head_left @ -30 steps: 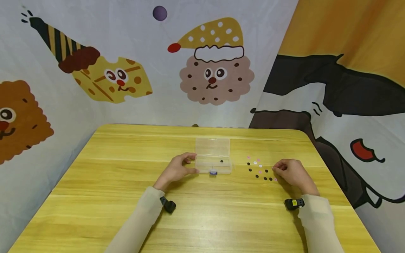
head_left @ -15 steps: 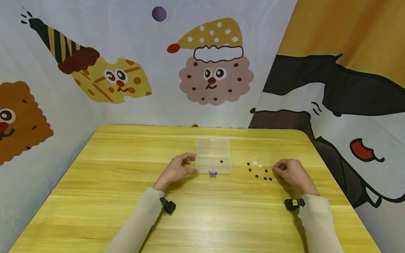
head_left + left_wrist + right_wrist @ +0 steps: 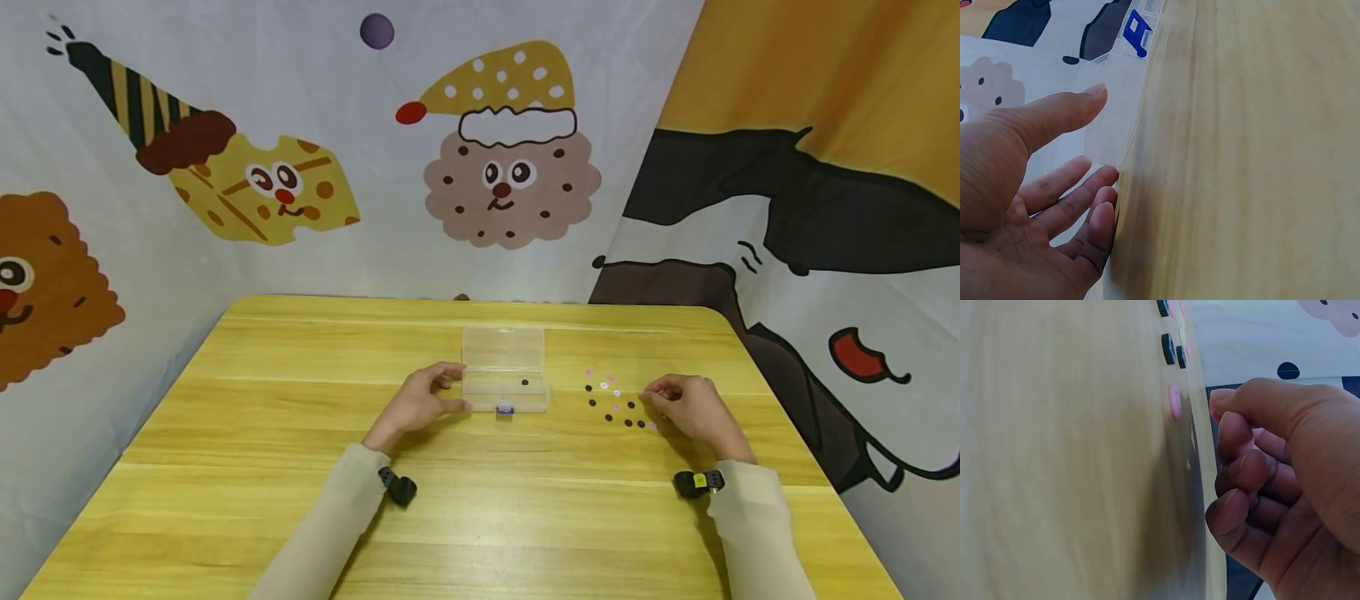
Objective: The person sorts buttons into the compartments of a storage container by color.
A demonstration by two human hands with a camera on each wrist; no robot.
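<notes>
Almost nothing has moved since the earlier frames: only the right hand (image 3: pixel 693 410) has crept a little toward the buttons, and the left hand (image 3: pixel 420 402) has stayed where it was.

Nearest to the person, two pale sleeves (image 3: pixel 330 517) lie on the yellow wooden table (image 3: pixel 300 467), each with a small black camera at the wrist.

Further in, the left hand rests against the left end of the clear plastic box (image 3: pixel 504 371). Its thumb (image 3: pixel 1054 115) lies on the front wall and its fingers (image 3: pixel 1094 219) touch the side, all rather straight and relaxed, not closed around the box. The box stands open near the middle of the table, with a blue clasp (image 3: pixel 505 408) at its front edge and one black button (image 3: pixel 525 383) inside.

To the right of the box, well apart from it, small black, pink and white buttons (image 3: pixel 615 404) are scattered on the wood. The right hand is just beside them, on their right side. Its fingers (image 3: pixel 1241 469) are curled inward with the thumb above, and I cannot tell if they pinch a button.

Behind the far edge hangs a cartoon cloth (image 3: pixel 510 167).
</notes>
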